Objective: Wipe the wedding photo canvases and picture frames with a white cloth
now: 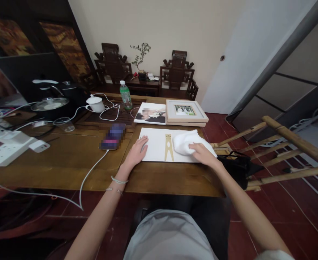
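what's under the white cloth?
The right part of the white board, whose surface shows left of the cloth. The right hand is on the cloth. Anything directly beneath is covered and can't be seen.

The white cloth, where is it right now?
In the head view, the white cloth lies over the right end of the white board, touched by the right hand.

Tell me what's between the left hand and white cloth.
Head view: a tan shape with a cat-like top, on the white board between the left hand and white cloth. Printed or loose, can't tell.
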The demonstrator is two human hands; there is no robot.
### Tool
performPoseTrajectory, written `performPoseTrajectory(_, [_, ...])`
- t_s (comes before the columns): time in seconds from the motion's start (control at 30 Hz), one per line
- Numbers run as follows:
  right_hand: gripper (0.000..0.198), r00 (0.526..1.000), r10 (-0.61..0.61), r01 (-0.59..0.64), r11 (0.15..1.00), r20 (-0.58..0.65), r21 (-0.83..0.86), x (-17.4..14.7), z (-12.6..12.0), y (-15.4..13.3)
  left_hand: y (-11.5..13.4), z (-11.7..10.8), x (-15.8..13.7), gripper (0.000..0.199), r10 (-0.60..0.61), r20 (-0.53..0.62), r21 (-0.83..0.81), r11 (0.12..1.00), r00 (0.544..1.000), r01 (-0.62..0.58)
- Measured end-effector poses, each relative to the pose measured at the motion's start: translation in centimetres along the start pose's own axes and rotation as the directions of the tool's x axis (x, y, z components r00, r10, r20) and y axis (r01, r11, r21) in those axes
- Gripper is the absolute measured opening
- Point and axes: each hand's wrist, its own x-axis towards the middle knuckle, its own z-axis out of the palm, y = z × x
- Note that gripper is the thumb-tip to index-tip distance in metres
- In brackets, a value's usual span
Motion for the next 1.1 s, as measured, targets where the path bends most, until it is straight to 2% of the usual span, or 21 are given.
performPoseTrajectory(0.1, [0.017, 0.996, 0.044, -0.05, 0.996, -0.075, -0.075, 4.0, 0.8, 2.6, 0.0, -0.1, 0.0, 0.043, 0.003, -0.001, 0.0, 1.0, 1.0, -0.003])
performPoseTrajectory(0.17, [0.02, 0.993, 0.055, -0.065, 0.994, -0.104, -0.092, 5.8, 1.4, 3.4, 0.0, -0.1, 0.0, 0.043, 0.002, -0.004, 0.002, 1.0, 1.0, -0.002])
performPoseTrajectory(0.27, [0.024, 0.991, 0.048, -0.061, 0.993, -0.121, -0.105, 6.4, 2.0, 3.1, 0.0, -0.1, 0.0, 0.042, 0.001, -0.006, 0.001, 1.0, 1.0, -0.001])
performPoseTrajectory(0.37, [0.024, 0.996, 0.016, -0.026, 0.993, -0.09, -0.112, 4.1, 2.1, 1.2, 0.0, -0.1, 0.0, 0.041, -0.001, -0.006, -0.009, 1.0, 1.0, 0.001])
performPoseTrajectory(0.57, [0.026, 0.99, -0.085, 0.087, 0.996, 0.109, -0.008, -3.5, 0.1, -3.9, 0.2, -0.1, 0.0, 0.041, -0.005, -0.012, -0.021, 1.0, 1.0, 0.005])
performPoseTrajectory(0.7, [0.025, 0.98, -0.115, 0.101, 0.991, 0.161, 0.092, -5.0, -0.7, -4.3, 0.2, -0.1, -0.1, 0.041, -0.005, -0.014, -0.024, 1.0, 1.0, 0.005])
performPoseTrajectory(0.8, [0.02, 0.992, -0.081, 0.071, 0.993, 0.097, 0.098, -3.0, -0.4, -2.3, 0.1, -0.1, 0.0, 0.042, -0.006, -0.008, -0.015, 1.0, 1.0, 0.005])
performPoseTrajectory(0.97, [0.016, 0.997, 0.036, -0.038, 0.999, -0.061, -0.02, 3.4, 0.7, 2.0, 0.1, -0.2, 0.0, 0.041, -0.005, -0.012, -0.013, 1.0, 1.0, 0.004])
performPoseTrajectory(1.1, [0.02, 0.993, 0.051, -0.056, 0.998, -0.11, -0.035, 6.3, 1.6, 3.2, 0.1, -0.3, 0.0, 0.041, -0.002, -0.009, -0.015, 1.0, 1.0, 0.002])
